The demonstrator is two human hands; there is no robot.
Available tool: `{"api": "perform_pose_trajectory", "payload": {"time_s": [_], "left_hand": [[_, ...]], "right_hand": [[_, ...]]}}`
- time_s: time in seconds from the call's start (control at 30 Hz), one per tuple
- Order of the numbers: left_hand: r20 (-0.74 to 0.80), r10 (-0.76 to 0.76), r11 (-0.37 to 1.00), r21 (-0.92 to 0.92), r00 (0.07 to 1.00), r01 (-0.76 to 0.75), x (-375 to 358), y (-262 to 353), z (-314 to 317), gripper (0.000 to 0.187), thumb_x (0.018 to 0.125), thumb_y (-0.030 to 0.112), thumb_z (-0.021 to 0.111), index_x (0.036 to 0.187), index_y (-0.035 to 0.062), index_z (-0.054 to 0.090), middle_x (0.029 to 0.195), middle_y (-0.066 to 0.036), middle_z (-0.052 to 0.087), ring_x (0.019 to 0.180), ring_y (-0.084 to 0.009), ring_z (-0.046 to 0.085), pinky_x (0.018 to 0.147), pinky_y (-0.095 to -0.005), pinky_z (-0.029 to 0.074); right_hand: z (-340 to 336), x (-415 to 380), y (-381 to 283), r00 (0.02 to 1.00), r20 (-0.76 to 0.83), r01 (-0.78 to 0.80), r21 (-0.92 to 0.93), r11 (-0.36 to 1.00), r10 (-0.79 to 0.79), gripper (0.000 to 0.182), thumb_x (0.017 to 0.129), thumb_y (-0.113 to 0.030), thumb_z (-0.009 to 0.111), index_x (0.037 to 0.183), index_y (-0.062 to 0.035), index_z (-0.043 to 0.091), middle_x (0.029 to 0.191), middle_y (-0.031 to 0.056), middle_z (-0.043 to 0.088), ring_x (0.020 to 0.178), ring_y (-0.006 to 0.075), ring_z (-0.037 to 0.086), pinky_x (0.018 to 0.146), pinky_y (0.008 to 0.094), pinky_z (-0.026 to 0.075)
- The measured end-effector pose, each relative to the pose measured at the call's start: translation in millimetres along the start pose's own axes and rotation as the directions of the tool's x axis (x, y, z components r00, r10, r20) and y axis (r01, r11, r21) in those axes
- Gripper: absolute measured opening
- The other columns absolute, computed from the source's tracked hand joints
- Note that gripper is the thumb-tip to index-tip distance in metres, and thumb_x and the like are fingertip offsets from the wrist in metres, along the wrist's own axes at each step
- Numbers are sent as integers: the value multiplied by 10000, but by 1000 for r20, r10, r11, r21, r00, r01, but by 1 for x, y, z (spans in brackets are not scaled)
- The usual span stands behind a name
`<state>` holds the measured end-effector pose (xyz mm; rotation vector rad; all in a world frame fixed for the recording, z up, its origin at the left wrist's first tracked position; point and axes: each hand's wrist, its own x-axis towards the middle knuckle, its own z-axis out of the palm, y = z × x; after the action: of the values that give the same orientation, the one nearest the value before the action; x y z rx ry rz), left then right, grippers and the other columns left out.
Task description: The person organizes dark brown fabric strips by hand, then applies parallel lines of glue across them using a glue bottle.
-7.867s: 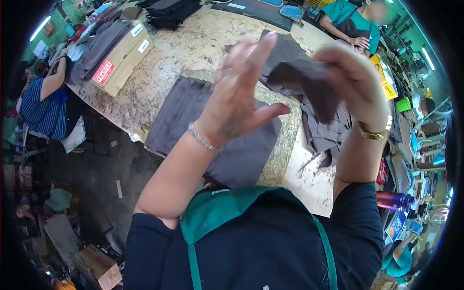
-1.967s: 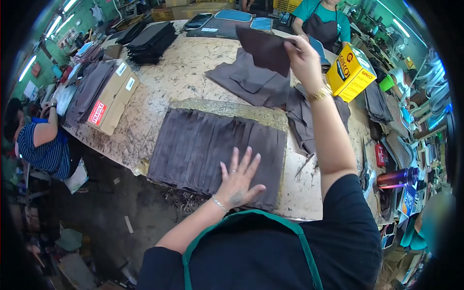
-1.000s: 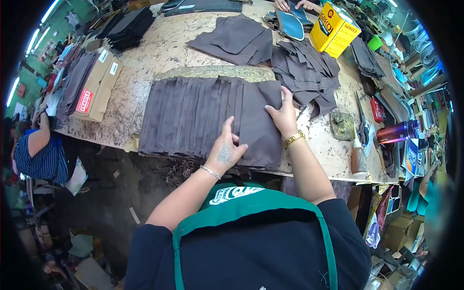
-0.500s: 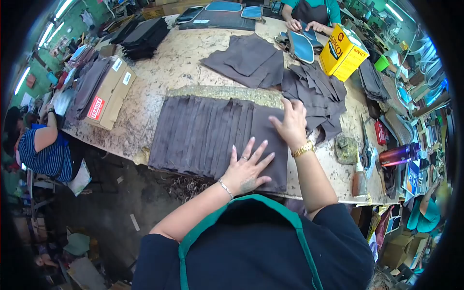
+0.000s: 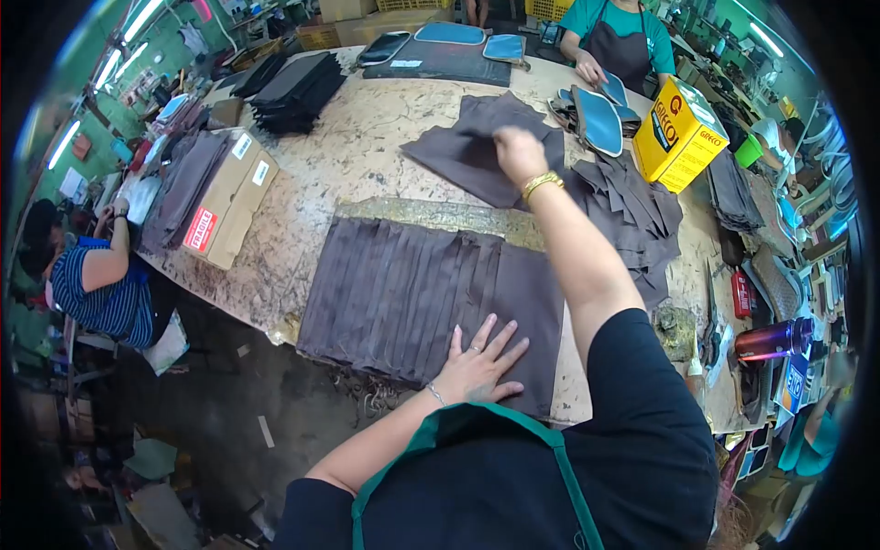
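A row of overlapping dark brown sheets of cloth-like material (image 5: 412, 293) lies along the table's near edge. My left hand (image 5: 478, 365) rests flat on the right-hand sheets, fingers spread. Farther out, my right hand (image 5: 521, 154) is closed over a loose pile of dark brown sheets (image 5: 449, 151). Its fingers seem to pinch a sheet of that pile, though the fingertips are partly hidden. Under the row, a worn yellowish board (image 5: 440, 214) shows along the far side.
More brown pieces (image 5: 632, 215) lie right of the pile, near a yellow can (image 5: 678, 137). A cardboard box (image 5: 229, 202) stands at left, dark stacks (image 5: 298, 92) behind it. Across the table a co-worker (image 5: 623, 46) handles blue-faced pieces. A purple bottle (image 5: 770, 341) is at right.
My right hand has left the right end of the row, moved away from me to the loose pile and closed. My left hand stays flat on the sheets. The view has shifted slightly.
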<state>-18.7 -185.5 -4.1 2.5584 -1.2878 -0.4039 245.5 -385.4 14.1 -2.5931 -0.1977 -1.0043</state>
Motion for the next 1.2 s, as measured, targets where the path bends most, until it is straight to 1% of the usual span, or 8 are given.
{"api": "perform_pose_trajectory", "payload": {"time_s": [0.17,0.23,0.3,0.5,0.6,0.87,1.0,1.2], "left_hand": [[-597,-10,827,-456,802,-329,2,-27,-15,622,824,430,492,1315,80,338,1362,-140,316,1284,-342,226,1022,-519,155],[-50,-537,-209,-959,842,-191,-4,-17,-85,837,791,702,224,1174,-6,456,1173,-161,507,1104,-288,476,961,-428,323],[-88,-158,-579,-799,984,-164,-6,-53,-108,751,788,674,349,1142,24,472,1059,-124,560,924,-224,572,789,-366,460],[-292,-203,202,-947,935,-252,4,-1,-97,342,750,-10,550,1087,-20,498,970,-91,594,880,-141,567,771,-274,466],[-283,71,309,-905,957,-291,6,38,-80,329,772,-24,522,1098,-31,486,985,-98,589,903,-136,557,781,-259,453],[-253,-36,203,-949,967,-241,-13,53,-58,412,778,-18,515,1169,-65,394,1113,-119,527,985,-144,514,855,-285,419],[-283,-71,99,-956,956,-276,-28,54,-41,411,791,-34,487,1191,-49,395,1128,-106,524,1037,-129,489,916,-265,374],[-146,158,557,-804,977,-211,-40,56,-94,562,789,0,506,1308,-8,291,1135,-157,538,1063,-202,517,942,-293,358]], "right_hand": [[-147,-10,-62,919,-183,383,214,899,-348,150,713,-21,572,860,-40,594,895,95,612,882,277,561,781,354,448],[-198,-50,-95,820,-57,571,164,805,-570,207,642,-13,562,839,-64,597,907,78,611,917,274,562,802,372,453],[-220,-110,-120,757,126,623,155,767,-641,215,628,-110,572,842,-94,581,992,48,582,994,253,535,792,361,447],[-249,-204,-144,923,294,79,484,871,-247,355,716,-188,643,1044,-88,547,1106,98,517,1148,257,409,936,393,340],[-244,-223,-116,722,279,-466,873,147,634,637,755,-73,608,1309,-75,295,1172,151,481,1136,242,415,931,351,348],[-238,-192,-93,712,396,-494,869,14,580,697,746,98,558,1317,-74,196,1063,135,517,936,187,539,857,330,456],[-209,-213,-70,766,523,-362,832,-421,374,652,832,-391,550,1311,-109,210,1211,165,420,1066,282,465,920,420,382],[-213,-235,-91,799,588,-409,682,-606,123,689,854,-418,492,1350,-36,203,1274,128,406,1118,192,449,955,343,356]]}}
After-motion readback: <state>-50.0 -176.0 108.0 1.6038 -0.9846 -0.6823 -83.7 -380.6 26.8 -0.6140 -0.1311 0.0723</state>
